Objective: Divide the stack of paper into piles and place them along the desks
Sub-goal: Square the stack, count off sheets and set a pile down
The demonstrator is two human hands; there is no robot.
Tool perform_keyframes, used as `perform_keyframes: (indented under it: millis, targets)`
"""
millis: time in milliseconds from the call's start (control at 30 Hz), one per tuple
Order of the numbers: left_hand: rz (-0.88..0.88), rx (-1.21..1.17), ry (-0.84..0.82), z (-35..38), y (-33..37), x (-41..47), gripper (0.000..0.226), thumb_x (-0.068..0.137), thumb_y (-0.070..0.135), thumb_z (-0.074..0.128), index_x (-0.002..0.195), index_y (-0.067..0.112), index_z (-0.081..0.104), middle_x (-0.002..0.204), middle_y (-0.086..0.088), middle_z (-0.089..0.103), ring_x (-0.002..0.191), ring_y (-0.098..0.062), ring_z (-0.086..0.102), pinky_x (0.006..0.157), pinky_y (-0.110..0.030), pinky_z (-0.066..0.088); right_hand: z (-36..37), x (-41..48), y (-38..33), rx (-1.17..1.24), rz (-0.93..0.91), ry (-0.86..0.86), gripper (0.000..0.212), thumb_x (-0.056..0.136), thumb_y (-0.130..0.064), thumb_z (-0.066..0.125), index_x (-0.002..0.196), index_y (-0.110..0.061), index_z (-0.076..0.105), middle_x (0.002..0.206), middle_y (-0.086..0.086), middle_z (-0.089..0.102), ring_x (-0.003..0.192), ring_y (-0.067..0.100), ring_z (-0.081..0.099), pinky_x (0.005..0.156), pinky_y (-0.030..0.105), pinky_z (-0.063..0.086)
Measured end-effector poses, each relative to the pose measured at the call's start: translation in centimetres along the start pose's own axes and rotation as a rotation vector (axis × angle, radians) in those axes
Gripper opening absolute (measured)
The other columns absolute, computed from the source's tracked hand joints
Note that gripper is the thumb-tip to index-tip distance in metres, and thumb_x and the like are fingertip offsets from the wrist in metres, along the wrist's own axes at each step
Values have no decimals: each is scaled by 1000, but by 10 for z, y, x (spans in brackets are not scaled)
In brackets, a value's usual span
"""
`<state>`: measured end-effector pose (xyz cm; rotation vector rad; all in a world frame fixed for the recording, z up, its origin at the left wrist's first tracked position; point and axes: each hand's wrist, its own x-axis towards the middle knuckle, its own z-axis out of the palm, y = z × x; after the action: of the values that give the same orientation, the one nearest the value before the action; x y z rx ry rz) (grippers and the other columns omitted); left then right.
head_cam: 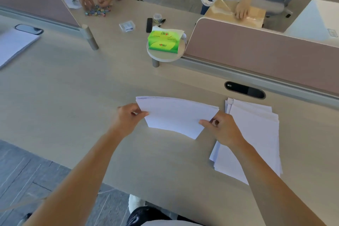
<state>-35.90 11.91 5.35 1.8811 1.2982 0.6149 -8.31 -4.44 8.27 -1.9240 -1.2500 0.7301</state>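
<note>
the left hand (128,117) and right hand (222,130) each pinched a side of a bundle (176,115) held low over the desk (73,97), just left of the loose stack (256,134), while one pile (14,46) lay far off to the left, so the dividing looked begun but mostly undone

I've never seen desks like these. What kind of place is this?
Probably an office: long shared desks with pinkish divider screens, piles of paper, and a cable port in the desktop.
</note>
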Motion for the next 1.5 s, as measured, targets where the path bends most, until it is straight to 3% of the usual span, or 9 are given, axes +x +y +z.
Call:
perform_keyframes:
  millis: [267, 467, 633, 767, 867, 967, 1133, 1333, 1500]
  targets:
    - [-56, 24, 75, 0, 11, -6, 38, 80, 19, 78, 49, 23, 55, 46, 10, 41, 47, -10, 30, 49, -25, 26, -3, 18, 9, -83, 1, 28, 53, 80, -34, 78, 58, 8, 54, 52, 18, 49, 50, 15, 38, 52, 28, 29]
    - [-52, -33, 31, -48, 19, -6, 27, 77, 21, 80, 70, -3, 70, 74, -26, 65, 60, -19, 44, 61, -28, 35, -12, 35, -41, -93, -57, -40, 57, 78, -32, 80, 45, -6, 41, 51, 2, 32, 46, 10, 25, 45, 20, 21]
    - [-77, -177, -66, -113, 3, -2, 48, 60, 45, 83, 79, 3, 73, 81, -12, 71, 73, -23, 60, 75, -36, 50, -2, 40, -104, -61, -54, -104, 48, 78, -26, 81, 36, -26, 56, 38, -11, 34, 39, 6, 27, 43, 17, 24]
    - [-5, -422, -142, -159, -1, -11, 59, 56, 43, 81, 100, 6, 72, 104, -8, 75, 101, -27, 70, 95, -42, 54, 14, 36, -147, -41, -60, -112, 36, 79, -25, 79, 52, -4, 66, 32, -10, 43, 31, 5, 32, 40, 12, 24]
    - [82, -537, -298, -176, 0, -24, 47, 70, 29, 77, 111, 9, 67, 106, 0, 75, 97, -16, 71, 81, -30, 57, 27, 34, -169, 46, -43, -90, 37, 77, -27, 80, 47, -11, 67, 40, -6, 53, 40, 7, 37, 44, 17, 29]
    - [27, -588, -161, -179, -4, -36, 25, 77, 34, 70, 92, 14, 73, 86, 1, 77, 80, -18, 74, 67, -37, 59, 40, 34, -189, 101, -45, -111, 36, 80, -22, 78, 46, -20, 69, 49, -7, 63, 47, 4, 50, 54, 15, 38]
    - [-20, -584, -7, -184, -12, -45, 32, 90, 37, 66, 83, 7, 74, 81, -5, 75, 73, -22, 73, 67, -40, 60, 59, 36, -206, 300, -37, -202, 17, 87, -18, 70, 100, -9, 76, 108, 15, 74, 92, 24, 65, 82, 34, 50]
    - [-242, -655, -3, -180, -9, -50, 41, 80, 47, 73, 85, 7, 75, 82, -5, 71, 74, -22, 66, 70, -41, 54, 113, 15, -201, 587, 70, -172, 33, 96, -39, 55, 120, -19, 64, 116, 1, 72, 107, 19, 69, 92, 38, 53]
    - [-459, -764, 49, -169, -11, -55, 39, 86, 43, 68, 102, 7, 69, 83, -5, 75, 67, -20, 71, 57, -35, 57, 139, 12, -198, 552, 37, -9, 21, 101, -21, 47, 110, -30, 65, 104, -19, 69, 95, -2, 65, 80, 20, 50]
